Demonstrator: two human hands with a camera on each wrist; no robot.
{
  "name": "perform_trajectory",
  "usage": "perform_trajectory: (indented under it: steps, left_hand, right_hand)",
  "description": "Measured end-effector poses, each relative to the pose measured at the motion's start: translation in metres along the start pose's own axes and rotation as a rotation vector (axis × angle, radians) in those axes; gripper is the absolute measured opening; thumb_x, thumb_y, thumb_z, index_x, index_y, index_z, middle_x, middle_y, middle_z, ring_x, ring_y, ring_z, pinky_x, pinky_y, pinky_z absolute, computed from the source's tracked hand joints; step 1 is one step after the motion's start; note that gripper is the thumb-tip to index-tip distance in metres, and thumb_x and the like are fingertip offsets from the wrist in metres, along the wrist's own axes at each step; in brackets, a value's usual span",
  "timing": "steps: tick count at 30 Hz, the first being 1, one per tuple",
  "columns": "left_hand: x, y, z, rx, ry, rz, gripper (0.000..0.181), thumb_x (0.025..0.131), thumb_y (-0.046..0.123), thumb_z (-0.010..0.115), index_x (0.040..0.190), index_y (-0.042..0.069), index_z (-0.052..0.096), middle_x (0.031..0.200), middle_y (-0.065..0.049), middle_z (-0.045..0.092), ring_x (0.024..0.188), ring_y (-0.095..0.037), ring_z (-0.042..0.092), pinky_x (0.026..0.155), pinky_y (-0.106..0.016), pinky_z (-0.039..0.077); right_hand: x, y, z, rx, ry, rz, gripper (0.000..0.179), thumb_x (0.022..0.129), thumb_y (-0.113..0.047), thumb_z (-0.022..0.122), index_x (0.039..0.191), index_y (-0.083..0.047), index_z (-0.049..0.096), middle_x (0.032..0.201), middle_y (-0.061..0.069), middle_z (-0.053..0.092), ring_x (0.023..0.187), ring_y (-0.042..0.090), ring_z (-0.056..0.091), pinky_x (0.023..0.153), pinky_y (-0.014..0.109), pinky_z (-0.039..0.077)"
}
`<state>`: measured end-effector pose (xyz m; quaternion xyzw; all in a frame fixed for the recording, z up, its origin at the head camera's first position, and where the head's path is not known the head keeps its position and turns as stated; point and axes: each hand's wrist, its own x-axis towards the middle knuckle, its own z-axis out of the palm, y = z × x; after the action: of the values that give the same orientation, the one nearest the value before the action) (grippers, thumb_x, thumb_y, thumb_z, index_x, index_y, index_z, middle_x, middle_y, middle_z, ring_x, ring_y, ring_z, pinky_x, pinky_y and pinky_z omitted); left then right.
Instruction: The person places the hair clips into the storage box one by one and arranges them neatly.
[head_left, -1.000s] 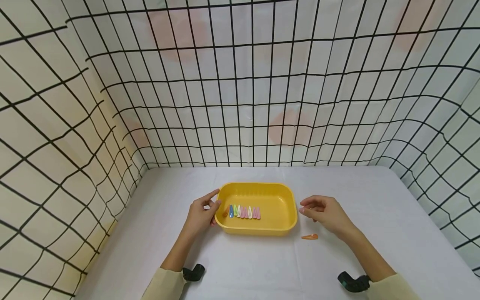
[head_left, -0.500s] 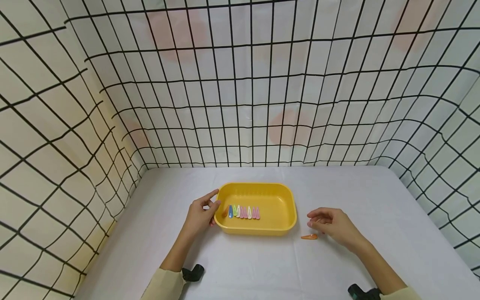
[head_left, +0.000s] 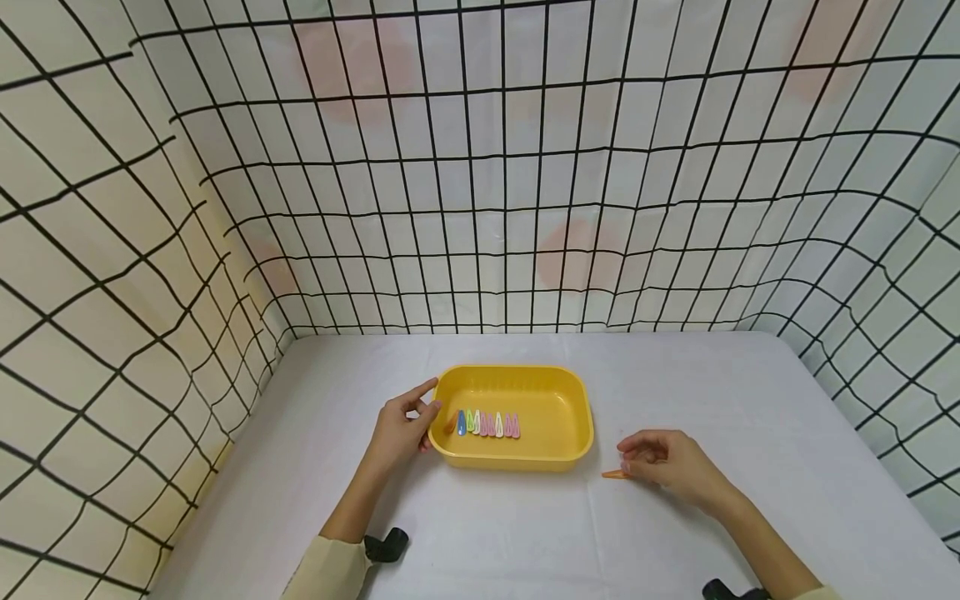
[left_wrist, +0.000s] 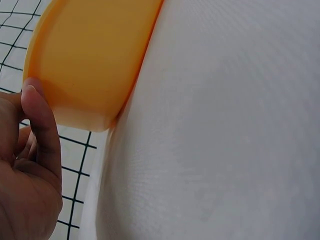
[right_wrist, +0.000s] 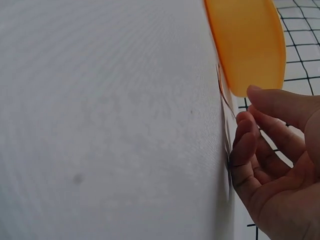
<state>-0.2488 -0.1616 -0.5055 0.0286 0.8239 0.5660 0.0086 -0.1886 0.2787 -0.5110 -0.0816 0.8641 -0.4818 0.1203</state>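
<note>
A yellow plastic tray (head_left: pixel 551 433) sits on the white table, and a row of several snap hair clips (head_left: pixel 491 425) in orange, blue, green, white and pink lies inside its left half. At the tray's left end, my left hand (head_left: pixel 398 428) grips the rim with thumb and fingers. To the right of the tray, my right hand (head_left: pixel 671 468) is low over a loose orange hair clip (head_left: pixel 611 474). Its fingertips cover that clip's wide end, leaving the narrow end in sight. In the right wrist view, thumb and fingertips stand apart close to the clip (right_wrist: pixel 220 82).
The white cloth-covered table (head_left: pixel 517 533) runs back to a white wall with a black grid (head_left: pixel 504 208), which also rises along both sides. Black wrist straps (head_left: pixel 387 546) sit at the sleeve cuffs.
My right hand has moved from the tray's right edge toward me and slightly right, down onto the orange hair clip. My left hand has stayed at the tray; the tray shifted barely, if at all.
</note>
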Motion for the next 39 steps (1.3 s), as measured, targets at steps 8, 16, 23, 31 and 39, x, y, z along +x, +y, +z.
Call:
perform_trajectory:
  steps: [8, 16, 23, 31, 39]
  left_hand:
    - [0.0, 0.001, -0.001, -0.004, -0.004, 0.01, 0.048, 0.099, 0.023, 0.07, 0.146, 0.02, 0.06, 0.083, -0.014, 0.062, 0.043, -0.017, 0.057, 0.044, -0.025, 0.054]
    - [0.0, 0.0, 0.0, -0.003, -0.014, 0.013, 0.048, 0.099, 0.022, 0.07, 0.146, 0.021, 0.06, 0.085, -0.017, 0.062, 0.044, -0.017, 0.057, 0.045, -0.025, 0.054]
    - [-0.001, 0.001, 0.0, 0.002, -0.004, 0.016, 0.048, 0.099, 0.022, 0.07, 0.146, 0.02, 0.06, 0.084, -0.016, 0.062, 0.043, -0.017, 0.057, 0.044, -0.026, 0.054]
    - [-0.001, 0.0, 0.0, 0.003, -0.005, 0.02, 0.049, 0.099, 0.022, 0.069, 0.147, 0.018, 0.059, 0.083, -0.013, 0.062, 0.043, -0.017, 0.057, 0.045, -0.026, 0.055]
    - [-0.001, 0.0, 0.0, -0.003, -0.005, 0.006, 0.049, 0.099, 0.023, 0.07, 0.147, 0.02, 0.059, 0.083, -0.012, 0.061, 0.044, -0.017, 0.057, 0.045, -0.026, 0.055]
  right_hand:
    - [-0.002, 0.003, 0.004, -0.081, 0.021, -0.001, 0.03, 0.087, -0.024, 0.082, 0.112, -0.01, 0.074, 0.1, 0.003, 0.073, 0.079, 0.01, 0.06, 0.066, 0.021, 0.052]
    - [-0.003, 0.001, 0.008, -0.144, 0.038, -0.007, 0.026, 0.084, -0.024, 0.084, 0.106, -0.013, 0.076, 0.093, -0.002, 0.071, 0.077, 0.009, 0.058, 0.065, 0.022, 0.05]
    - [-0.002, 0.001, 0.009, -0.163, 0.048, -0.055, 0.024, 0.085, -0.022, 0.084, 0.105, -0.012, 0.076, 0.09, -0.003, 0.071, 0.074, 0.007, 0.057, 0.063, 0.021, 0.05]
    - [-0.004, -0.001, 0.01, -0.173, 0.056, -0.039, 0.02, 0.086, -0.02, 0.082, 0.104, -0.012, 0.077, 0.089, -0.004, 0.071, 0.074, 0.007, 0.058, 0.065, 0.021, 0.051]
    - [-0.004, -0.002, 0.012, -0.186, 0.06, -0.014, 0.016, 0.086, -0.015, 0.082, 0.101, -0.013, 0.077, 0.084, -0.003, 0.067, 0.074, 0.007, 0.056, 0.065, 0.019, 0.049]
